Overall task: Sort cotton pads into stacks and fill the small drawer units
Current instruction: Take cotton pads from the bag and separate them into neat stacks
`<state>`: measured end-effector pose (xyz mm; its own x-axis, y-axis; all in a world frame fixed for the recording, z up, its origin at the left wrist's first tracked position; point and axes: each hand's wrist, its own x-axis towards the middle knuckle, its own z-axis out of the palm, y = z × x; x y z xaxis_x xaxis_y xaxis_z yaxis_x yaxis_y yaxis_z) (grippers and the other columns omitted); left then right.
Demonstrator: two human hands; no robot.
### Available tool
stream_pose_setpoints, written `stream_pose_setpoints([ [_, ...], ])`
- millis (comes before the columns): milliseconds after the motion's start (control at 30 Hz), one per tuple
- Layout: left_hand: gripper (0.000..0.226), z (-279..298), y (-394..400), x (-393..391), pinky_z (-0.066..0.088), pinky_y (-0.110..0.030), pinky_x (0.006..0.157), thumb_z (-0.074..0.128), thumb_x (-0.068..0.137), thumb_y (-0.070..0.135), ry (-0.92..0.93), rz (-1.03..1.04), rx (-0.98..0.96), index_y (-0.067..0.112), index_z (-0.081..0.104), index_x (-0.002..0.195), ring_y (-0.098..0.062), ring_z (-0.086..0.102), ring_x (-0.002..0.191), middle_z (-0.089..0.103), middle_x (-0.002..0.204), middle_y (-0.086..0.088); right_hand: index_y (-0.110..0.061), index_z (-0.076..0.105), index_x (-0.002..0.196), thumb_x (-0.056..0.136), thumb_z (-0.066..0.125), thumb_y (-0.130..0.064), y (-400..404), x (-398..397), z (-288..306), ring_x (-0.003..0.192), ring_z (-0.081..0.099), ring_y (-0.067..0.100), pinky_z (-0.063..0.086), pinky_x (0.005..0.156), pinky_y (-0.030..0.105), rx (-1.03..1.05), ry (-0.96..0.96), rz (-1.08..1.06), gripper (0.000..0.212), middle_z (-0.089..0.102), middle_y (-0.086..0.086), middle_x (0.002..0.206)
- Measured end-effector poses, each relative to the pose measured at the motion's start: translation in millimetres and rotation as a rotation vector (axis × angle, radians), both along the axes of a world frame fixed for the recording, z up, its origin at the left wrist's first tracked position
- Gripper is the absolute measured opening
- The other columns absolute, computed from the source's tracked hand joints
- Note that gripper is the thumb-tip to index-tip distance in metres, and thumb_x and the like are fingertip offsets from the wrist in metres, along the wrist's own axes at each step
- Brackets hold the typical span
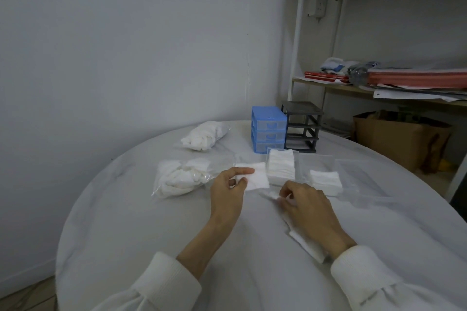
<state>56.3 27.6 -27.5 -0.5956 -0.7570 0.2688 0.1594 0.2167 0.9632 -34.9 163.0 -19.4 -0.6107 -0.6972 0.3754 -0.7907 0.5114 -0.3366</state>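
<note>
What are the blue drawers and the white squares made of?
The blue drawer unit looks like hard, smooth plastic: its fronts are see-through and a bit shiny. The white squares look like soft, matte cotton: fluffy edges, stacked in thin layers. The left hand pinches one.

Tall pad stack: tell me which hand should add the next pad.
Left, probably. The left hand already pinches a flat pad right beside the tall stack; the right hand is nearer, gripping other pads.

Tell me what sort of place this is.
Probably a home room or small office corner: a round table under a white cloth, a white-framed wooden shelf unit piled with red books and papers, and a brown paper bag on the floor.
</note>
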Motion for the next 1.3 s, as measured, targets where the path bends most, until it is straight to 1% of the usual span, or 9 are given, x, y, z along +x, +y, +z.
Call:
stream_pose_setpoints([
  [100,0.033,1,1,1,0.045,-0.022,0.067,0.050,0.088,-0.006,0.005,0.006,-0.003,0.019,0.071,0.089,-0.024,0.060,0.091,0.066,0.108,-0.005,-0.025,0.044,0.089,0.094,0.051,-0.016,1,-2,3,0.077,0.058,0.013,0.047,0.070,0.027,-0.257,-0.181,0.089,0.013,0.062,-0.002,0.084],
  [167,0.035,1,1,1,0.046,-0.023,0.065,0.050,0.087,-0.008,0.005,0.004,0.001,0.022,0.070,0.087,-0.023,0.060,0.087,0.066,0.106,-0.008,-0.024,0.045,0.084,0.093,0.051,-0.008,1,-1,7,0.069,0.053,0.002,0.042,0.063,0.013,-0.449,-0.306,0.153,0.019,0.057,-0.003,0.078],
  [300,0.039,4,3,3,0.047,-0.024,0.063,0.051,0.085,-0.011,0.011,-0.016,0.006,0.024,0.068,0.084,-0.021,0.061,0.080,0.067,0.099,-0.010,-0.019,0.052,0.082,0.083,0.063,-0.001,1,4,14,0.072,0.051,-0.008,0.040,0.063,0.006,-0.620,-0.472,0.184,0.021,0.057,-0.009,0.086],
  [500,0.036,7,10,4,0.053,-0.028,0.074,0.057,0.084,-0.008,0.017,-0.103,-0.033,0.026,0.066,0.092,-0.023,0.065,0.085,0.067,0.099,-0.003,-0.026,0.052,0.095,0.081,0.070,-0.010,-2,7,14,0.075,0.064,0.014,0.051,0.065,0.024,-0.673,-0.729,0.258,0.028,0.069,0.003,0.092],
  [667,0.034,11,16,6,0.053,-0.021,0.074,0.058,0.085,-0.005,0.044,-0.207,-0.074,0.022,0.063,0.106,-0.020,0.065,0.089,0.066,0.105,-0.007,-0.020,0.055,0.097,0.075,0.075,-0.011,-2,7,14,0.054,0.054,0.002,0.045,0.055,0.016,-0.666,-0.700,0.258,0.031,0.065,-0.008,0.061],
  [867,0.036,14,19,7,0.053,-0.021,0.075,0.050,0.090,-0.007,0.090,-0.270,0.053,0.018,0.058,0.115,-0.010,0.065,0.086,0.066,0.106,-0.009,-0.019,0.056,0.093,0.069,0.080,-0.008,-3,3,12,0.074,0.065,0.026,0.054,0.067,0.033,-0.709,-0.688,0.222,0.035,0.070,0.014,0.079],
  [1033,0.032,17,21,8,0.054,-0.020,0.078,0.046,0.094,-0.002,0.103,-0.303,0.135,0.013,0.055,0.120,-0.016,0.063,0.092,0.064,0.108,-0.010,-0.020,0.055,0.092,0.065,0.083,-0.007,-3,3,14,0.057,0.057,0.005,0.048,0.056,0.016,-0.707,-0.682,0.198,0.041,0.069,0.006,0.075],
  [1167,0.028,19,23,7,0.053,-0.017,0.071,0.059,0.089,0.007,0.109,-0.319,0.179,0.015,0.057,0.116,-0.007,0.065,0.084,0.066,0.099,-0.002,-0.020,0.055,0.092,0.064,0.084,-0.010,-2,5,16,0.050,0.048,0.003,0.044,0.051,0.014,-0.700,-0.650,0.194,0.041,0.064,0.001,0.065],
  [1300,0.037,15,24,4,0.050,-0.014,0.067,0.066,0.081,-0.001,0.078,-0.305,0.106,0.013,0.056,0.114,-0.003,0.066,0.078,0.066,0.097,0.001,-0.020,0.055,0.092,0.061,0.085,-0.016,0,3,13,0.055,0.050,0.003,0.042,0.053,0.011,-0.700,-0.615,0.178,0.044,0.061,-0.009,0.061],
])
